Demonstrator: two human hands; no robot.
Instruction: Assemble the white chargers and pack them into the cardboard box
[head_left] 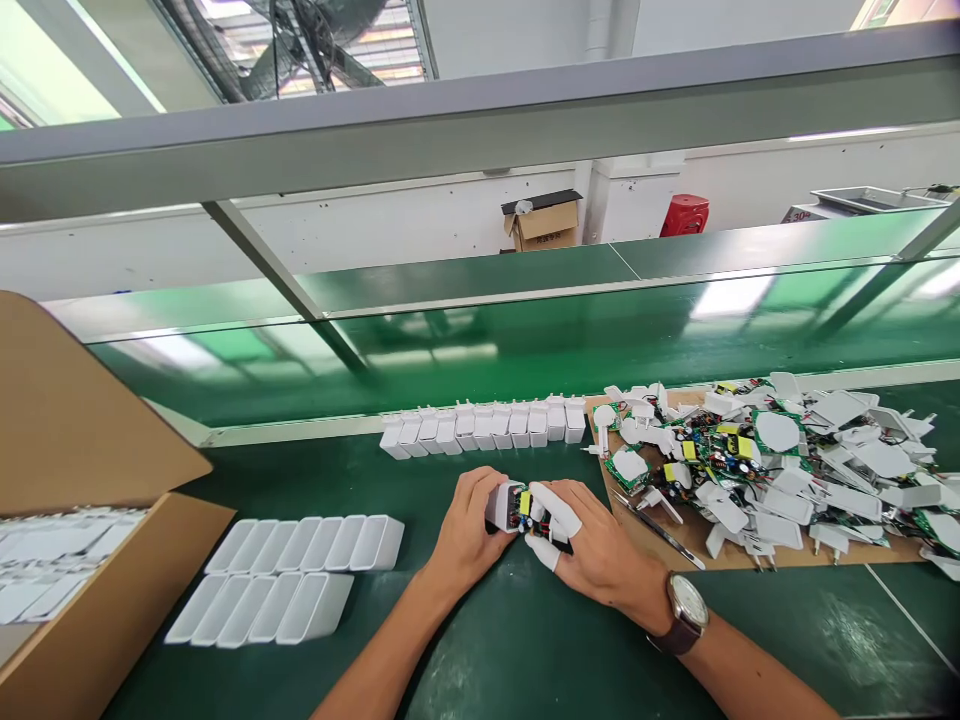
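Over the middle of the green bench, my left hand (474,515) is closed around a white plastic housing (504,507). My right hand (592,530), with white covers on thumb and a finger and a watch at the wrist, grips a circuit board (531,508) with a yellow component. The board's left end meets the open end of the housing; how deep it sits inside I cannot tell. Just behind my hands stands a row of white housings (484,428). Right of my right hand lies a thin dark pen-like tool (660,530).
Several open white housings (300,545) stand in two rows at left. Beyond them is a cardboard box (127,600) holding flat white parts. A pile of circuit boards with white plastic parts (780,470) covers a cardboard sheet (720,555) at right. A green panel (525,340) borders the bench's back.
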